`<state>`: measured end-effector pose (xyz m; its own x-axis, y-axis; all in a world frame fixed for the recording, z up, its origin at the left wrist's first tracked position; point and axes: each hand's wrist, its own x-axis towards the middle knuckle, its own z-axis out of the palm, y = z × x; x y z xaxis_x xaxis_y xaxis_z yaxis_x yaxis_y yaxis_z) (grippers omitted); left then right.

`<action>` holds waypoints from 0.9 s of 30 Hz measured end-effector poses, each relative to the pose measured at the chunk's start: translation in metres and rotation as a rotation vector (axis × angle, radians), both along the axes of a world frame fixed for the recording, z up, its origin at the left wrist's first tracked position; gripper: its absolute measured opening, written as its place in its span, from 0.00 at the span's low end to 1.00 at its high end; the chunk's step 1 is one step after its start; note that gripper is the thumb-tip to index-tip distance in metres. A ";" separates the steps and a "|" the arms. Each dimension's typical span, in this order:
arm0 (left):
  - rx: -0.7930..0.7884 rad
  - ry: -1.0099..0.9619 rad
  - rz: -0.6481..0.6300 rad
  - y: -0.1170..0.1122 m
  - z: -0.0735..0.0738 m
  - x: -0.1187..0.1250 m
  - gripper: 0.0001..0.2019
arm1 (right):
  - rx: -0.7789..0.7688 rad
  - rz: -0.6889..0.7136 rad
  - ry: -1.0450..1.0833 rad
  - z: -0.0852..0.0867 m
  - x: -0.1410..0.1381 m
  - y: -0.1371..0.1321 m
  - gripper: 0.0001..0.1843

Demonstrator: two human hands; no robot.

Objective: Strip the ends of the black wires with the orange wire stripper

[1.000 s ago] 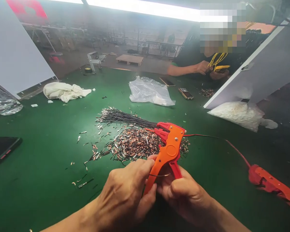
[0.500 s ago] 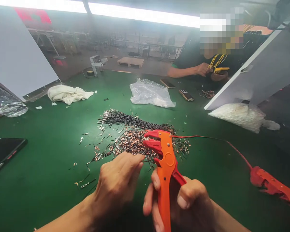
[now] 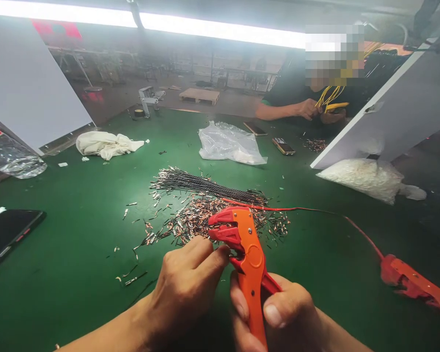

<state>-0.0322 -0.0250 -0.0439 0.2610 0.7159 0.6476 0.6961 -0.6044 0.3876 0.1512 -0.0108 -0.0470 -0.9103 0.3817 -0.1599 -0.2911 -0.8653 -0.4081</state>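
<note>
My right hand (image 3: pixel 278 310) is wrapped round the handles of an orange and red wire stripper (image 3: pixel 250 266), held upright with its jaws pointing left. My left hand (image 3: pixel 190 274) is closed, thumb and fingers pinched together close against the stripper's lower notch. A thin black wire (image 3: pixel 145 292) trails out behind this hand on the left; its tip at the fingers is hidden. Just beyond the tool lies a heap of short black and copper wire scraps (image 3: pixel 190 217). Behind the heap rests a bundle of black wires (image 3: pixel 209 186) with bright metal ends at the left.
A second orange stripper (image 3: pixel 418 283) lies at the right, with a red cord (image 3: pixel 308 209) running to it. Plastic bag (image 3: pixel 229 144), white cloth (image 3: pixel 108 144), tablet-like device (image 3: pixel 12 234) and two phones (image 3: pixel 283 146) lie around. A co-worker's hands (image 3: pixel 310 109) hold yellow wires across the table.
My left hand has moved right and up against the stripper's notch. The stripper has come slightly lower and tilts more to the left.
</note>
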 end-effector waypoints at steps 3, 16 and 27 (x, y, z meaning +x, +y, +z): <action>0.040 0.022 -0.015 0.001 -0.004 -0.001 0.10 | 0.003 -0.023 0.008 -0.006 -0.002 -0.002 0.16; 0.036 -0.024 -0.072 0.003 -0.006 -0.001 0.08 | 0.047 -0.075 0.023 -0.016 -0.004 -0.005 0.22; -0.043 0.028 0.038 0.007 -0.011 -0.002 0.08 | -0.068 -0.148 0.010 -0.017 -0.010 0.001 0.27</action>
<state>-0.0340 -0.0184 -0.0554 0.2506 0.7527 0.6088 0.7295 -0.5602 0.3924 0.1416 -0.0097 -0.0637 -0.8467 0.5002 -0.1812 -0.4209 -0.8382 -0.3468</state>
